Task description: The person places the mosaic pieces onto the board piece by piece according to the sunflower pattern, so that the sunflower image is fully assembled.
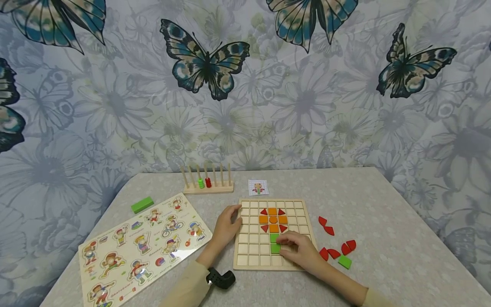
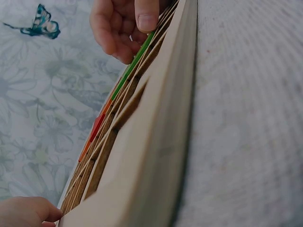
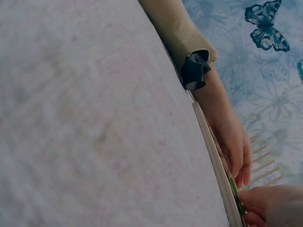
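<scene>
Tabletop (image 1: 383, 221) | left hand (image 1: 226, 228) steadies board (image 1: 303, 221) edge | right hand (image 1: 301, 251) on green tile (image 1: 275, 248)

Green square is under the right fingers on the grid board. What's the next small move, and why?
Probably press the green tile flat and lift the right hand: the tile already sits in a cell below another green one, while the left hand steadies the board.

The grid board (image 1: 303, 221) is pale, unvarnished-looking wood with a matt, smooth face. On it, the orange and green tiles (image 1: 275, 248) look painted and matt. Left of the board, the picture puzzle (image 1: 142, 247) has a glossy printed surface. Under the board, the bench (image 1: 383, 204) wears a grey, finely speckled cloth, slightly rough.
</scene>
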The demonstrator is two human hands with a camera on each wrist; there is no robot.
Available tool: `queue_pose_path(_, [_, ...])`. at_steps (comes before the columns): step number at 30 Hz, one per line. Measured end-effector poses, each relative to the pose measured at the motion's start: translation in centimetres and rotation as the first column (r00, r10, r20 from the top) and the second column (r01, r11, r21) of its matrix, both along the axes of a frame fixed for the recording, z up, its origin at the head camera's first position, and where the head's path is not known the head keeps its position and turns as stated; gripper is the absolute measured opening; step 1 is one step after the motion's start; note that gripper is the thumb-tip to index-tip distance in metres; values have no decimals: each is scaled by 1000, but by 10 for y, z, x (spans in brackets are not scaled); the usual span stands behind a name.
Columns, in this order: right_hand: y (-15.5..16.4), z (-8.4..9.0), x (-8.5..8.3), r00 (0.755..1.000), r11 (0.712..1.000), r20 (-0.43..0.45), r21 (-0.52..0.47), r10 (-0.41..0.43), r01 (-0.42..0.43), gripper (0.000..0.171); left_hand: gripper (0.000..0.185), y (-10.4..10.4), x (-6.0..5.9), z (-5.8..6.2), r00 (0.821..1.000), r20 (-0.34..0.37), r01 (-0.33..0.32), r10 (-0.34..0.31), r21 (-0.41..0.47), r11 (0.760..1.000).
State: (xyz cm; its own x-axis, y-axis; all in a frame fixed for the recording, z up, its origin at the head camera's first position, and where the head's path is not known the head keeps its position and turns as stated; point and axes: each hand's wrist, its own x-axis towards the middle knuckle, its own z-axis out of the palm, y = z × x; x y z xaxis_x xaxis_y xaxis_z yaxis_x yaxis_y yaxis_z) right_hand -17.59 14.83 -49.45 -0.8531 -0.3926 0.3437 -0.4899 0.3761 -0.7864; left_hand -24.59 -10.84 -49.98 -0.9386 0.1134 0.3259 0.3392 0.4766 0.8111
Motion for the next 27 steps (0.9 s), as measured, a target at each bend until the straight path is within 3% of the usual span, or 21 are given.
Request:
queue_pose_path(11, [5,1,1,1000,999,-21,-39,20,-21,21,40,0,-2,-2,1000,-30,-3,2,-12,1000])
queue_pose_path(17, [13,4,4,996,999,-79,-34,-40,37,18,40,1,-2,1,1000,-23,7,-7,-8,1000])
queue_pose_path(27, [34,2,11,988,990,-71,-18,-138,137,17,40,1,0,2,1000,-1,-3,3,-9,1000])
